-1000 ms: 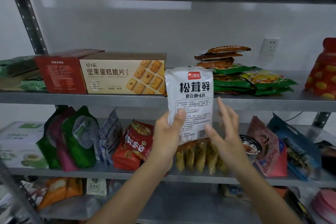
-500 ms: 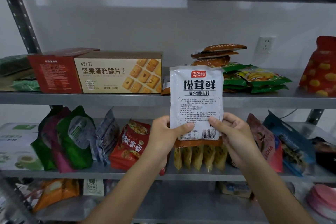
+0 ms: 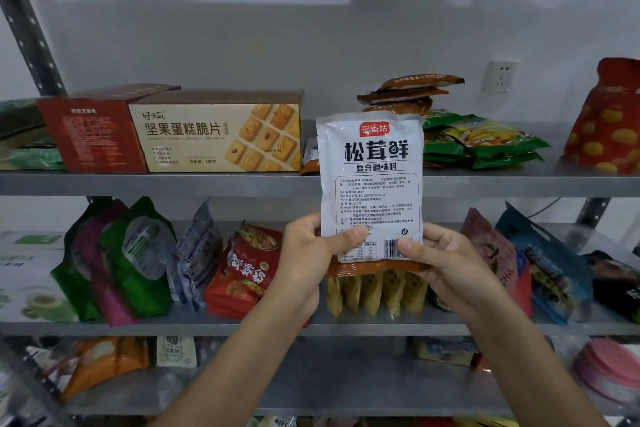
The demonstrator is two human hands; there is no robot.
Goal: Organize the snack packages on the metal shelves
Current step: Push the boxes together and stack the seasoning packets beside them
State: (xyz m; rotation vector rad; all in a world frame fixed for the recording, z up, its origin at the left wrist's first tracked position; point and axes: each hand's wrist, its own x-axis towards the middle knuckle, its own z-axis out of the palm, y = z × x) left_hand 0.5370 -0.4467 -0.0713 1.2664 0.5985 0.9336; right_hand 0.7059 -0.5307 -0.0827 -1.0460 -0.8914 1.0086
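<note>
Pinching the white seasoning pouch (image 3: 370,184) by its bottom corners, left hand (image 3: 308,255) and right hand (image 3: 446,262) each with fingers clamped on it, we hold it upright before the edge of the upper shelf (image 3: 173,184), where a careless push could topple the stacked brown packets (image 3: 408,91) behind.

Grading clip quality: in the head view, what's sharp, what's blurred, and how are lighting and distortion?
Head view: the white packet, pinched by the left hand and right hand, is sharp, its large print legible. Head view: the orange bag at bottom left is smeared. Head view: dim, even light, no hard shadows; the upright post leans, probably wide-angle distortion.
</note>
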